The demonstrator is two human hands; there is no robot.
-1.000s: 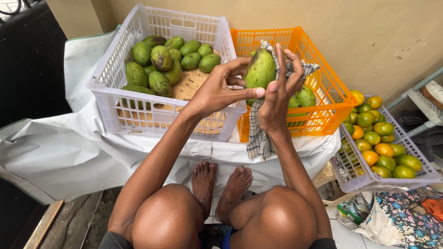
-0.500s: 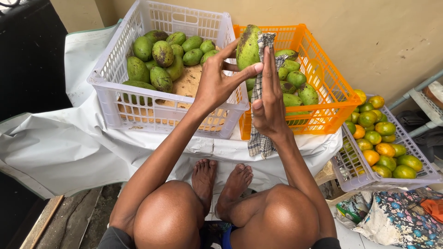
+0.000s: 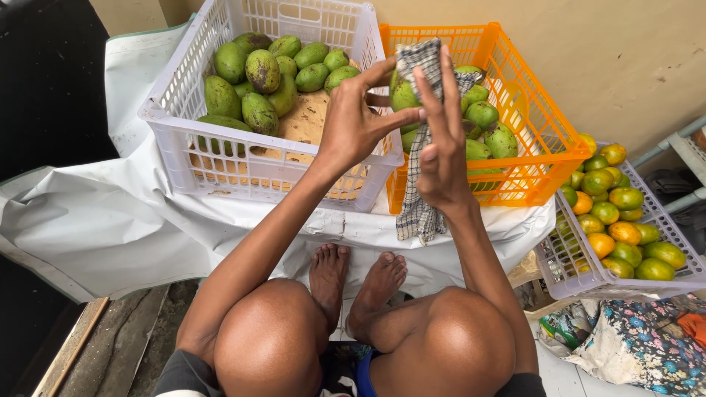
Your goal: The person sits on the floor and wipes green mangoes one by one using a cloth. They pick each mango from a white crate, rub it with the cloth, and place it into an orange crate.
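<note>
Both hands (image 3: 397,125) around mango (image 3: 405,95)

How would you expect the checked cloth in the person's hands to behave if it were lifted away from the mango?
The checked cloth is probably floppy: its free end hangs limp below the right hand. It likely weighs little, draping over the mango held by the left hand.

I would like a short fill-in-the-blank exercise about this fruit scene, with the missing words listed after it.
1. The right hand presses a checkered ____ against the mango that the left hand holds.
2. The white crate holds green ____.
3. The crate behind the hands is ____.
4. The small citrus fruits lie in a basket on the person's ____ side.

Missing words: cloth; mangoes; orange; right
</note>
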